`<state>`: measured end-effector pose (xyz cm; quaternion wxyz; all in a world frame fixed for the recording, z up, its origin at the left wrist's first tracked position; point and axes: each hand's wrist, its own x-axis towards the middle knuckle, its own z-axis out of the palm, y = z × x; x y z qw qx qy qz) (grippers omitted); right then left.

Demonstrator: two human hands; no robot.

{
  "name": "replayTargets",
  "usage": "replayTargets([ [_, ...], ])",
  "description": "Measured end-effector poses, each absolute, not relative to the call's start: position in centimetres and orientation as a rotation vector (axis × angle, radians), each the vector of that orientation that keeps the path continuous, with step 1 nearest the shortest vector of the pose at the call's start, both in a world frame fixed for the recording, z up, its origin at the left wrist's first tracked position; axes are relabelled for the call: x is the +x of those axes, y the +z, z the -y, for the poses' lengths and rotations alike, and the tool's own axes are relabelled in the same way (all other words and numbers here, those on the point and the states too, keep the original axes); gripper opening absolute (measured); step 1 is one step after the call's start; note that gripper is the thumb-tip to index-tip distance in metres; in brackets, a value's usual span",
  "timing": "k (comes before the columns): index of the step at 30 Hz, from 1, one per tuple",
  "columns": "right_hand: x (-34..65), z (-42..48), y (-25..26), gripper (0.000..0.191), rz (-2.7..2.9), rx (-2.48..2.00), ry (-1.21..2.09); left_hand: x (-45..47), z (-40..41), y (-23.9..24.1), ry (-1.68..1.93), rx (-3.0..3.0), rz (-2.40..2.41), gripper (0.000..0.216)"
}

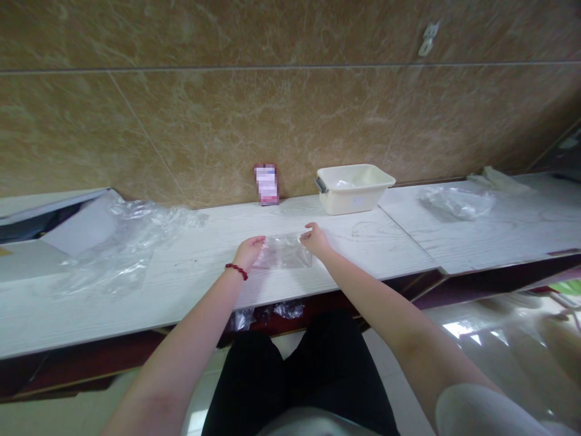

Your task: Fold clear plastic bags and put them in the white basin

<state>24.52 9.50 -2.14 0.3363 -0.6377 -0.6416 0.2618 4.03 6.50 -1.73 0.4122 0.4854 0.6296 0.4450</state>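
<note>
A clear plastic bag (pixel 284 253) is stretched out low over the white wood-grain table (pixel 190 284), directly before me. My left hand (pixel 250 251) pinches its left end between thumb and fingers. At the other end, my right hand (pixel 316 241) grips the upper right corner, with the index finger lifted a little. Nothing shows through the bag that I can make out. A cream plastic bin (pixel 351 200) with a grey handle stands just beyond my right hand, with some clear plastic inside.
Crumpled clear bags (pixel 122 242) lie at left beside an open white box (pixel 86 227). More clear plastic (pixel 460 201) rests at right. A phone-like object (pixel 267 184), blurred, leans against the brown marbled wall (pixel 218 133). Below the tabletop, a shelf holds plastic packets (pixel 290 310).
</note>
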Motion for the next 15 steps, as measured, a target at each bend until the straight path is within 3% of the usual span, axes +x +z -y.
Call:
replayTargets([
  [15,24.9,-9.3,-0.3,0.030,1.589,-1.393,0.812,2.5,-6.9,-0.3,1.178,1.215,-1.256,0.036],
])
